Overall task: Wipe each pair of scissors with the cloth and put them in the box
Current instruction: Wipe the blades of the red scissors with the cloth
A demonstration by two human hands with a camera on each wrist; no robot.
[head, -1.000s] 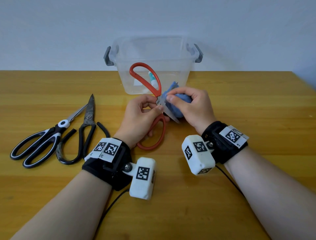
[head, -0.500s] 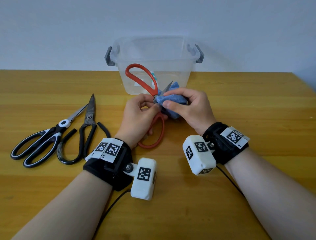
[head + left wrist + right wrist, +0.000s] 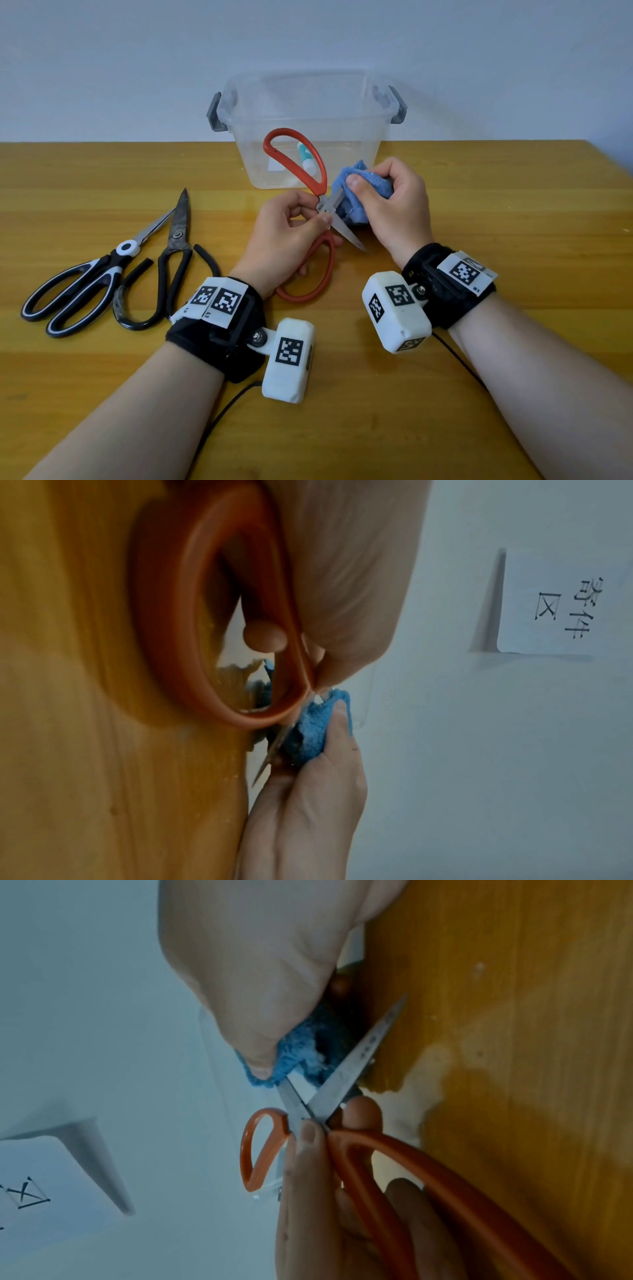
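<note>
A person's left hand (image 3: pixel 284 233) pinches a pair of red-handled scissors (image 3: pixel 317 205) at the pivot, thumb and fingers curled round the metal, with the blades spread apart above a wooden surface (image 3: pixel 479 192). The right hand (image 3: pixel 394 205) grips a bunched blue cloth (image 3: pixel 356 192), its fingers curled round the fabric and its thumb pressing the cloth onto the upper blade. The lower blade points down toward the right wrist, bare of cloth. One red handle loop rises in front of a clear plastic box (image 3: pixel 342 113) with grey latches, which stands at the back of the surface against the wall; a small white and teal item (image 3: pixel 306 159) shows through its front wall. The other loop hangs below the left palm. To the left, well apart from the hands, two more pairs lie flat side by side: black-and-white scissors (image 3: pixel 85 281) and black-handled shears (image 3: pixel 168 267), their blades pointing away from the person.
</note>
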